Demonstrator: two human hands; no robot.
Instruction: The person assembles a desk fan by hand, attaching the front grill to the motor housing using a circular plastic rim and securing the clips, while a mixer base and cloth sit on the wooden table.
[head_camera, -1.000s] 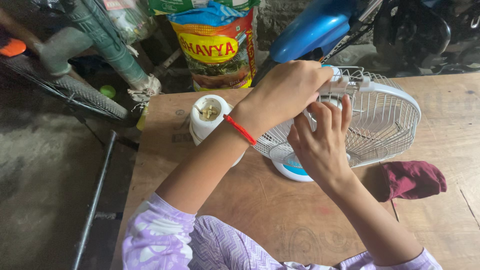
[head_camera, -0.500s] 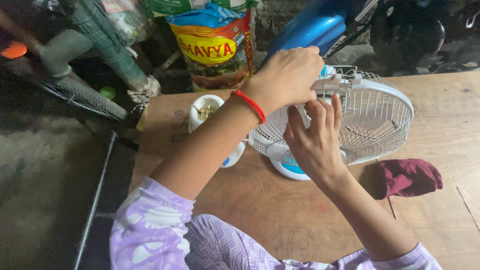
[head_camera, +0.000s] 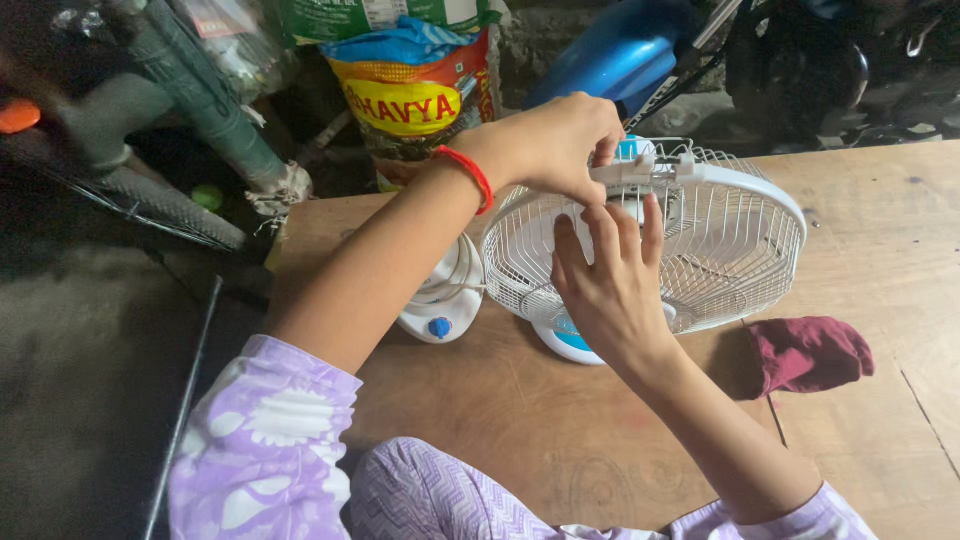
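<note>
Left hand (head_camera: 560, 145) pinches fan guard (head_camera: 740, 240) rim clip; right hand (head_camera: 605, 290) fingers spread on the wires.

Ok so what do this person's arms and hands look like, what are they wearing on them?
Both hands are bare, with no gloves or rings that can be seen. The left hand has a thin red thread band around its wrist. The right hand has nothing on its wrist. Both forearms are uncovered, and the short sleeves are light purple with a white printed pattern.

Both hands raised together: left hand (head_camera: 560, 145) curled, right hand (head_camera: 610, 285) fingers upright.
</note>
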